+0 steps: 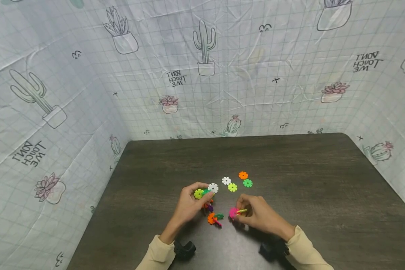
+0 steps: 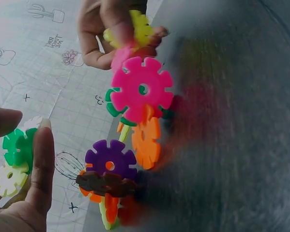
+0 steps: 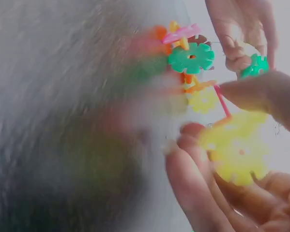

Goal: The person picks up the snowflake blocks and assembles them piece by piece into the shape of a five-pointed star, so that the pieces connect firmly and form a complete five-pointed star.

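Green, white and yellow discs point(image 2: 23, 145) pinched between thumb and fingers of left hand point(image 1: 187, 202). Right hand point(image 1: 261, 213) pinches pink and yellow discs point(image 1: 234, 213). Joined orange and green discs point(image 1: 210, 221) on dark table point(image 1: 290, 161), between hands; purple disc point(image 2: 97, 157) near left hand. Between hands and far edge, well in from corners: four flat discs point(image 1: 232, 185), orange, green, white, yellow.

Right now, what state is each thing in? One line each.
Left grip: holding green disc, lime disc, white disc
Right grip: pinching pink disc, yellow disc
Orange-green-pink cluster: joined, on table
Purple-orange-brown cluster: joined, partly hidden in head view
Loose orange disc: flat
Loose white disc: flat
Loose yellow disc: flat
Loose green disc: flat
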Tool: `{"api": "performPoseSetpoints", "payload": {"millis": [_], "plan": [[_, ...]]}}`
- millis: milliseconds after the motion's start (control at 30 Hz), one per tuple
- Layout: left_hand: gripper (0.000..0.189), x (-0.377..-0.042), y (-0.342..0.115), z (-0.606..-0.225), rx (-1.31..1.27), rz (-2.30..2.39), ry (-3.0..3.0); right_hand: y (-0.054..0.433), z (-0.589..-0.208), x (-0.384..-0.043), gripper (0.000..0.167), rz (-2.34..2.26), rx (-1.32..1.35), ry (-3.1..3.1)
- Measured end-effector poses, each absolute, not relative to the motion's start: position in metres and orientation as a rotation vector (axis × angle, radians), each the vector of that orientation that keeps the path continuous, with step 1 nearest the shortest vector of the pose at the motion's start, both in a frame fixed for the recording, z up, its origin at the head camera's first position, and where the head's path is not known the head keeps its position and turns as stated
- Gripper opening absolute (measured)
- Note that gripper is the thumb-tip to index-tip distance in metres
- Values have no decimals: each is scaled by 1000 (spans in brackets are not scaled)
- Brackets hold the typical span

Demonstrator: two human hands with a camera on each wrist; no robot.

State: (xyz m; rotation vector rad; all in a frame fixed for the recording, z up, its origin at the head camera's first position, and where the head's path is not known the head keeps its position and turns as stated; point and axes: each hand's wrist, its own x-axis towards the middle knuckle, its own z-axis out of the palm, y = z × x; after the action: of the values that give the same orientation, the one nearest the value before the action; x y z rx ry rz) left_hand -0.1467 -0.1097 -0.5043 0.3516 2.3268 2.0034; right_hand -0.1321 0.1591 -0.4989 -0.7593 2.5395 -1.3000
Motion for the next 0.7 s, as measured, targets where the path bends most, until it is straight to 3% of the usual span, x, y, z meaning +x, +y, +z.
{"api": "performPoseSetpoints", "payload": {"millis": [500, 700], "plan": [[28, -142, -108, -502, 311, 1892, 2392, 164, -492, -136, 32, -1485, -462, 2455], [21, -141, -105, -502, 292, 1862, 2486, 167, -492, -137, 25, -1509, -456, 2459]]}}
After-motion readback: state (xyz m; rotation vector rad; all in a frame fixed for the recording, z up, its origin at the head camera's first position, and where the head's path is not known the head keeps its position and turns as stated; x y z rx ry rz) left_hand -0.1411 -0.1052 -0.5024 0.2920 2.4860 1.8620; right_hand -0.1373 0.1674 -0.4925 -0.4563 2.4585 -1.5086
